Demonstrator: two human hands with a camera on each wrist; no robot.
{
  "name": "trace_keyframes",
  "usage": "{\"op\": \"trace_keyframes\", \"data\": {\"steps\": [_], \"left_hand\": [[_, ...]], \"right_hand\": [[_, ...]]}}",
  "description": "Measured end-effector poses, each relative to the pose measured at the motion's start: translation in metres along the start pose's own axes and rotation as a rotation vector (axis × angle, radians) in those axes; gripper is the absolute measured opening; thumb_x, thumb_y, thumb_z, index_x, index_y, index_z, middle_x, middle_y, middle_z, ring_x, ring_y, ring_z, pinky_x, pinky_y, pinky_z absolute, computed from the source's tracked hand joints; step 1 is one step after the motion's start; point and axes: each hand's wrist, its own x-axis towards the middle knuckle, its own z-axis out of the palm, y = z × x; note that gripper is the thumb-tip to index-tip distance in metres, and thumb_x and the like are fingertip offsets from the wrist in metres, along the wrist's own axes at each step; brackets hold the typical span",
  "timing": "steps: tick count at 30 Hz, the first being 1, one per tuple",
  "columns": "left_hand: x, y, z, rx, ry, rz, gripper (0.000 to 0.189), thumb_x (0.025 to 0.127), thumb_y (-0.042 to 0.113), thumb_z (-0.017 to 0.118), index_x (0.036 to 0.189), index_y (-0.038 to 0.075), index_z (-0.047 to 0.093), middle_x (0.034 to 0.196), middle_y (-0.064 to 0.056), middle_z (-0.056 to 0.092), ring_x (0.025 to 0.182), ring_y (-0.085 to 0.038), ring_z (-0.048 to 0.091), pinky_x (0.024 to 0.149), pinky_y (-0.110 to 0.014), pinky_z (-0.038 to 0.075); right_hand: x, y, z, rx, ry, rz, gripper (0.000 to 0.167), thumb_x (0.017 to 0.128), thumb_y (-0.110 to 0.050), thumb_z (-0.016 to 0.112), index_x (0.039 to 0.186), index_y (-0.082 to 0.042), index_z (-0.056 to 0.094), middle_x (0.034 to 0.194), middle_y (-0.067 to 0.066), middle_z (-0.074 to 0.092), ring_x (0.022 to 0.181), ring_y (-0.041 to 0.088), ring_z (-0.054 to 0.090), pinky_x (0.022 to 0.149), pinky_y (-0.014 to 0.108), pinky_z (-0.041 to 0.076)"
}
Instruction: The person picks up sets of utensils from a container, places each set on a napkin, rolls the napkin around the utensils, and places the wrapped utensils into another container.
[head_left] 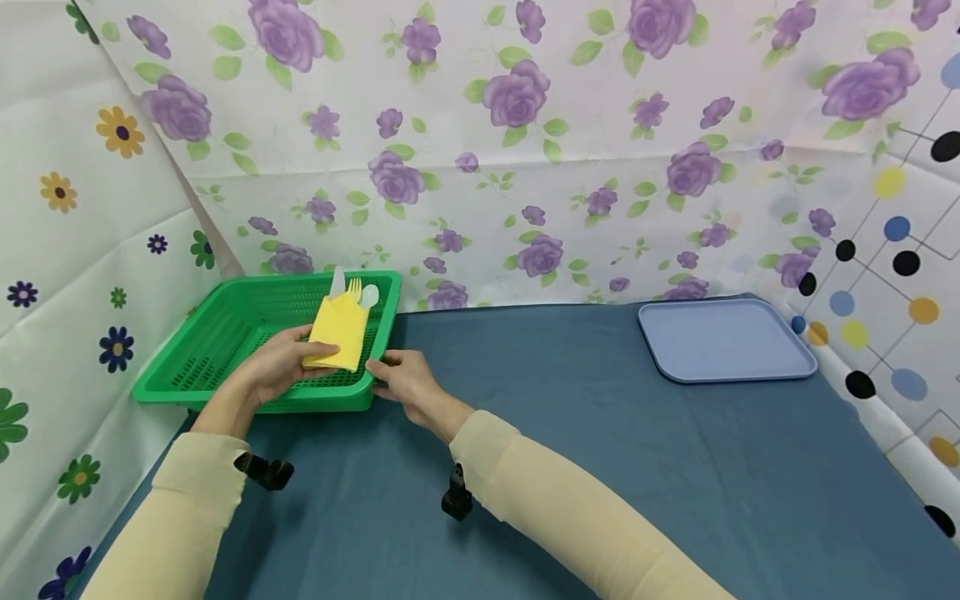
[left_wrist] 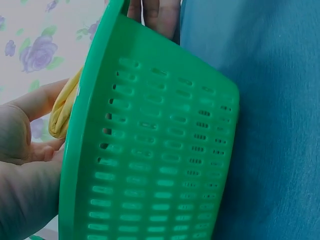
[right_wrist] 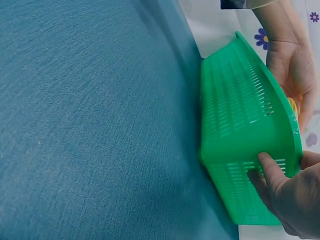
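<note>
A folded yellow napkin pouch (head_left: 339, 332) is in my left hand (head_left: 282, 364), pinched near its lower end. From its top stick out a white knife (head_left: 337, 282), a yellow fork (head_left: 355, 287) and a white spoon (head_left: 370, 295). The pouch is over the right part of a green plastic basket (head_left: 225, 333); whether it touches the bottom I cannot tell. My right hand (head_left: 406, 382) grips the basket's rim at the near right corner. In the right wrist view, fingers (right_wrist: 272, 170) press the outside of the slotted wall. The basket's wall hides most of the pouch in the left wrist view.
A pale blue-grey tray (head_left: 727, 340) lies at the back right on the dark blue tablecloth (head_left: 570, 417). Behind the table hangs a flowered sheet (head_left: 480, 192), with other patterned sheets on both sides. Each wrist carries a small black camera (head_left: 264, 472).
</note>
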Motion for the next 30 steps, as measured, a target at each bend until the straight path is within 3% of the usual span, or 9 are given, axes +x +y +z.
{"op": "trace_keyframes", "data": {"steps": [11, 20, 30], "left_hand": [[0.008, 0.002, -0.003, 0.128, -0.031, -0.114, 0.073, 0.108, 0.018, 0.058, 0.162, -0.006, 0.015, 0.126, -0.013, 0.057, 0.103, -0.016, 0.068, 0.095, -0.035, 0.059], [0.02, 0.0, -0.003, 0.211, -0.064, -0.177, 0.067, 0.107, 0.018, 0.058, 0.159, -0.008, 0.023, 0.125, -0.013, 0.058, 0.106, -0.02, 0.066, 0.099, -0.043, 0.055], [0.029, -0.004, -0.002, 0.3, -0.089, -0.232, 0.061, 0.105, 0.016, 0.058, 0.153, -0.008, 0.031, 0.112, -0.01, 0.06, 0.096, -0.019, 0.061, 0.082, -0.032, 0.055]], "right_hand": [[-0.001, 0.001, 0.001, -0.017, 0.006, 0.006, 0.032, 0.105, -0.013, 0.065, 0.134, 0.0, 0.066, 0.113, 0.006, 0.066, 0.117, 0.025, 0.067, 0.098, 0.038, 0.058], [0.0, 0.002, 0.0, -0.014, 0.005, -0.005, 0.033, 0.105, -0.013, 0.064, 0.135, 0.001, 0.066, 0.113, 0.006, 0.066, 0.115, 0.024, 0.068, 0.095, 0.036, 0.059], [-0.001, 0.0, -0.003, -0.02, -0.014, -0.014, 0.033, 0.106, -0.013, 0.063, 0.135, 0.004, 0.065, 0.111, 0.007, 0.066, 0.114, 0.024, 0.069, 0.096, 0.036, 0.059]]}}
